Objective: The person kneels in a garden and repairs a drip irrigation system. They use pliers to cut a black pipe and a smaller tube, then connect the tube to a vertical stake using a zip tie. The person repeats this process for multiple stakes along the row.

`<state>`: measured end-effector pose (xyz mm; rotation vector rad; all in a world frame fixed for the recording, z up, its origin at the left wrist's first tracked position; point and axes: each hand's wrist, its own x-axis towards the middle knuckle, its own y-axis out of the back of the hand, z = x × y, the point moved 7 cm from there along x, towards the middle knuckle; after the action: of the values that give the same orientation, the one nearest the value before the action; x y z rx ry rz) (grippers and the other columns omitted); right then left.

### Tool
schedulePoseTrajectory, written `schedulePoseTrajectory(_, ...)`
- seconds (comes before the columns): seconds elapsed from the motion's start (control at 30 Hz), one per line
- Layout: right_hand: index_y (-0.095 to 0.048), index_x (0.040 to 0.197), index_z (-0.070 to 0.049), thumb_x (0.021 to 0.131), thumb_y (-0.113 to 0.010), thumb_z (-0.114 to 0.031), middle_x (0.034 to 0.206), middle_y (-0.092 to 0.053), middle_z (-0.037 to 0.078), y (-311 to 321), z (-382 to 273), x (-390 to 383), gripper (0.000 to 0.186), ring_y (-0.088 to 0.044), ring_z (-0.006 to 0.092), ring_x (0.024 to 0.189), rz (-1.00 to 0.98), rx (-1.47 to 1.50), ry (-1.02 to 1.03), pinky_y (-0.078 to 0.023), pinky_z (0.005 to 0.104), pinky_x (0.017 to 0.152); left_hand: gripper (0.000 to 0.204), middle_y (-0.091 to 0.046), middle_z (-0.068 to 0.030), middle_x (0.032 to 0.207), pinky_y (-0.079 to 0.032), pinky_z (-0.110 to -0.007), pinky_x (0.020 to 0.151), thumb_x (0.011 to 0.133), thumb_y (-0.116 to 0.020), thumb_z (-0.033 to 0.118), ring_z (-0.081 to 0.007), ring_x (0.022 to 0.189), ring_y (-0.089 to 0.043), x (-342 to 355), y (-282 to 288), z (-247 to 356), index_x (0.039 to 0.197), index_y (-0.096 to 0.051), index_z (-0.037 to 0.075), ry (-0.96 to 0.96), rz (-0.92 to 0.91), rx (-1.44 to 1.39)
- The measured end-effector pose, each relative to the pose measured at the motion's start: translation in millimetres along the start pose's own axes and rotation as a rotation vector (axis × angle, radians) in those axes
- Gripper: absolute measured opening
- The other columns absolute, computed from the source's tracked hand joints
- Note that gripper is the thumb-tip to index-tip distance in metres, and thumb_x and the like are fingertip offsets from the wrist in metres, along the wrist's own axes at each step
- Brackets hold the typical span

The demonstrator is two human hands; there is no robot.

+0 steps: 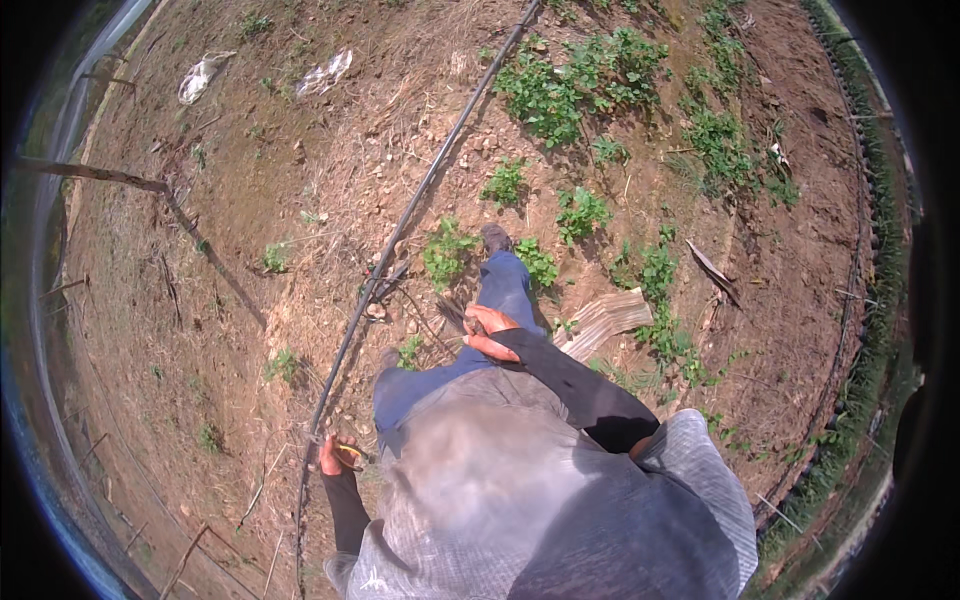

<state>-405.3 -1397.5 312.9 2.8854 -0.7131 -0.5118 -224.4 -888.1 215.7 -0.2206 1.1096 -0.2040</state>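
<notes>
My left hand [332, 456] is out at my side, beside the long black hose [345, 345]. Its fingers are closed round a small tool with a yellow handle [350, 451]; the tool's exact kind is too small to make out. In front of my thighs, my right hand [490, 334] is closed on a bundle of thin dark strips [452, 314], whose ends stick out to the left past the fingers. Orange-red colour covers both hands, and dark sleeves cover the forearms. The hose runs along the ground to the left of my legs [508, 285].
Leafy green plants [580, 85] grow ahead and to the right on sloping, stony soil. A pale ridged board-like piece [606, 322] lies right of my leg. Wooden stakes [110, 176] stand at the left. White scraps [203, 77] lie at the far left.
</notes>
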Motion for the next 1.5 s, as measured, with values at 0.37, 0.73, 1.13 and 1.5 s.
schedulePoseTrajectory(0.37,-0.053,0.092,-0.004,0.077,-0.066,-0.014,0.086,-0.054,0.015,209,104,123,0.022,-0.057,0.0342,0.083,-0.222,-0.239,-0.370,-0.045,0.0405,0.073,0.019,-0.064,-0.0104,0.082,-0.056,-0.039,0.071,0.093,-0.062,0.021,-0.0247,0.078,-0.067,22,-367,-49,0.101,-0.059,0.005,-0.060,-0.008,0.183)
schedulePoseTrajectory(0.73,-0.057,0.100,-0.003,0.075,-0.067,-0.014,0.088,-0.062,0.017,246,341,250,0.030,-0.061,0.0361,0.080,-0.038,-0.499,-0.461,-0.048,0.0406,0.073,0.020,-0.060,-0.0033,0.083,-0.048,-0.026,0.061,0.091,-0.064,0.013,-0.0134,0.073,-0.061,277,-492,-193,0.108,-0.057,0.005,0.065,-0.140,0.322)
schedulePoseTrajectory(1.13,-0.058,0.089,-0.006,0.073,-0.063,-0.010,0.081,-0.060,0.018,319,558,366,0.018,-0.060,0.0385,0.079,0.365,-0.681,-0.348,-0.048,0.0440,0.071,0.028,-0.062,-0.0042,0.085,-0.047,-0.027,0.063,0.084,-0.065,0.007,-0.0119,0.072,-0.058,594,-488,-331,0.111,-0.057,0.002,-0.026,-0.211,0.564)
schedulePoseTrajectory(1.5,-0.061,0.103,-0.005,0.072,-0.054,-0.007,0.088,-0.063,0.026,366,686,428,0.032,-0.062,0.0414,0.089,0.509,-0.772,-0.213,-0.047,0.0443,0.078,0.046,-0.065,-0.0191,0.095,-0.052,-0.039,0.077,0.079,-0.065,0.011,-0.0297,0.085,-0.066,732,-533,-386,0.121,-0.050,0.002,-0.322,-0.299,0.969)
